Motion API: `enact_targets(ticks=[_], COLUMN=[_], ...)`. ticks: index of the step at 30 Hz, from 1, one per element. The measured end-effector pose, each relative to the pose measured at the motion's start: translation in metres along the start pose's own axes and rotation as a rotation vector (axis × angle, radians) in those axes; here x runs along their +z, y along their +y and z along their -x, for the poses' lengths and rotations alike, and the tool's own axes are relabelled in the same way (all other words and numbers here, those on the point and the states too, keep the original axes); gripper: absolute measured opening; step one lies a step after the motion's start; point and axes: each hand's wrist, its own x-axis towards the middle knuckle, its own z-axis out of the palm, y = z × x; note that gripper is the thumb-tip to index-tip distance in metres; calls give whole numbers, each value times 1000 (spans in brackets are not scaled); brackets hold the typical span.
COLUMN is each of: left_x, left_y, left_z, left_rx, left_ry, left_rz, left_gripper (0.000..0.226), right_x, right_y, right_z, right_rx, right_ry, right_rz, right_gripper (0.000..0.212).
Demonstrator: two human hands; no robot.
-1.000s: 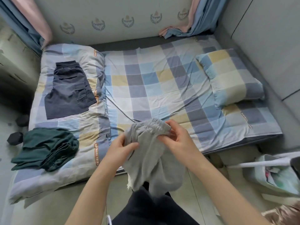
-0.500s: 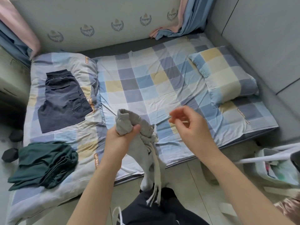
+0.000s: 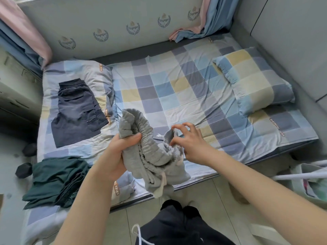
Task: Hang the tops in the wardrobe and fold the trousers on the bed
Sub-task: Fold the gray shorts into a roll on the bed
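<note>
Grey drawstring trousers point(image 3: 150, 156) hang bunched over the near edge of the bed point(image 3: 177, 96). My left hand point(image 3: 116, 152) grips their elastic waistband on the left side. My right hand point(image 3: 189, 142) pinches another part of the grey fabric near the white drawstring. Dark navy shorts point(image 3: 77, 110) lie flat on the folded quilt at the left. A dark green garment point(image 3: 56, 179) is heaped on the quilt's near left corner.
A checked pillow point(image 3: 253, 80) lies at the right end of the bed. Curtains point(image 3: 200, 20) hang at the back wall. A bag with white handles point(image 3: 309, 183) stands on the floor at the right. Dark objects point(image 3: 23, 169) sit on the floor at the left.
My right hand, free half a second ago, has come back onto the grey trousers. My left hand has lifted the waistband and spread it wider. The camera has moved closer to the bed.
</note>
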Motion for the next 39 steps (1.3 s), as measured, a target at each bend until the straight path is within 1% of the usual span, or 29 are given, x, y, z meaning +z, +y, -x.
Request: enact_targets(ticks=[2,3,4,5,7,8,9,10,11,13,14,15,16,17,19,20,21,22,23,25,28,30,32,33,34,35,37,38,39], left_x=[-9,-16,-23,-33,-57,-71,-84,-97,-108,-125,-134,-142,-149,-154,-159,-162,-162,-163,-163,-164,-163,-162,-164,-163,-159,-153,-136,-123,-110], left_y=[8,12,15,16,14,12,10,6,3,-3,-7,-10,-11,-11,-8,-8,-6,-5,-3,0,2,3,4,4,4,2,-2,-4,-5], left_z=[2,2,1,-2,-7,-10,-12,-14,-16,-20,-23,-26,-30,-33,-39,-42,-44,-47,-51,-57,-65,-71,-77,-79,-80,-84,-91,-97,-101], left_rx=[24,44,71,102,146,166,197,235,279,348,371,395,429,469,582,631,644,610,558,477,542,511,438,401,374,377,447,487,511], left_ry=[-23,-8,37,118,364,491,576,612,600,486,429,377,326,262,56,-42,-108,-135,-119,-72,-103,-75,-34,-5,45,127,358,463,525], left_rz=[38,44,32,-4,-153,-282,-430,-553,-644,-742,-840,-992,-1184,-1379,-1671,-1757,-1805,-1826,-1825,-1800,-1798,-1735,-1615,-1550,-1467,-1348,-1075,-971,-891], left_gripper=[24,24,23,21,24,29,33,37,43,60,72,84,91,90,71,59,49,42,38,37,26,32,42,42,39,35,33,33,31], right_x=[5,7,6,4,-6,-12,-19,-27,-35,-51,-59,-66,-72,-76,-83,-85,-87,-88,-88,-87,-82,-82,-86,-89,-91,-93,-95,-98,-98], right_y=[19,30,42,53,74,84,93,99,101,100,99,97,95,93,90,90,90,93,95,99,107,113,119,124,129,135,149,158,163], right_z=[-9,-12,-13,-13,-7,-2,3,7,11,16,17,18,19,20,23,24,25,26,27,28,29,30,29,28,26,22,12,7,1], right_rx=[-23,-15,1,12,39,69,92,100,98,52,27,14,9,-6,-52,-67,-73,-66,-46,54,199,251,283,301,322,347,432,471,493], right_ry=[-204,-276,-305,-288,-152,-74,13,98,164,239,259,268,268,264,249,240,236,233,229,225,323,379,406,415,429,448,501,521,536], right_rz=[159,195,199,177,13,-67,-119,-142,-152,-154,-149,-146,-138,-117,-24,38,90,113,99,-18,-148,-224,-415,-527,-602,-636,-621,-638,-692], right_gripper=[41,36,31,28,21,19,20,21,21,20,19,18,17,18,22,23,22,22,21,23,26,23,22,28,36,38,20,19,20])
